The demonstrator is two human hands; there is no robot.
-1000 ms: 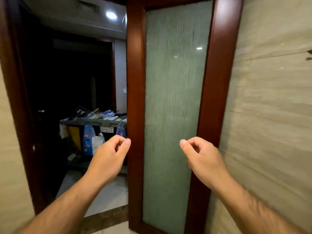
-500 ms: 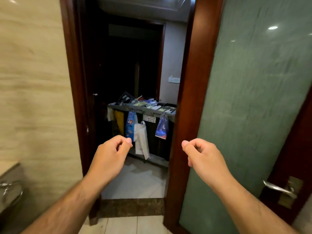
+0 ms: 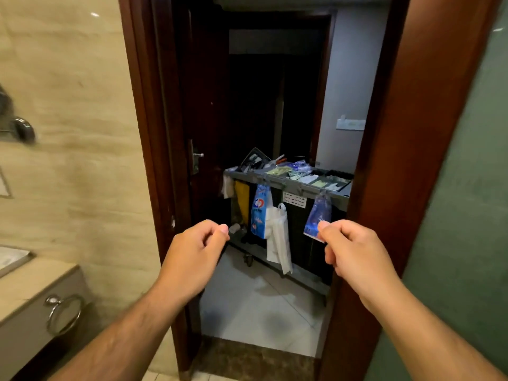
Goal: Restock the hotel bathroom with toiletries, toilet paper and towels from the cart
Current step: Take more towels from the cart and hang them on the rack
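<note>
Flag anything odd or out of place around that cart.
Nothing spilled or broken shows. The housekeeping cart is cluttered on top, and a dark flat item at its left end, as seen, stands tilted.

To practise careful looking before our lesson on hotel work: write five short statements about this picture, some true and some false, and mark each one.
1. The cart stands beyond the door frame. True.
2. The left hand and the right hand carry towels. False: both are curled and hold nothing.
3. A white bag hangs on the front of the cart. True.
4. A towel hangs in the towel ring. False: the ring is bare.
5. The glass door is on the left. False: it is on the right.
</note>
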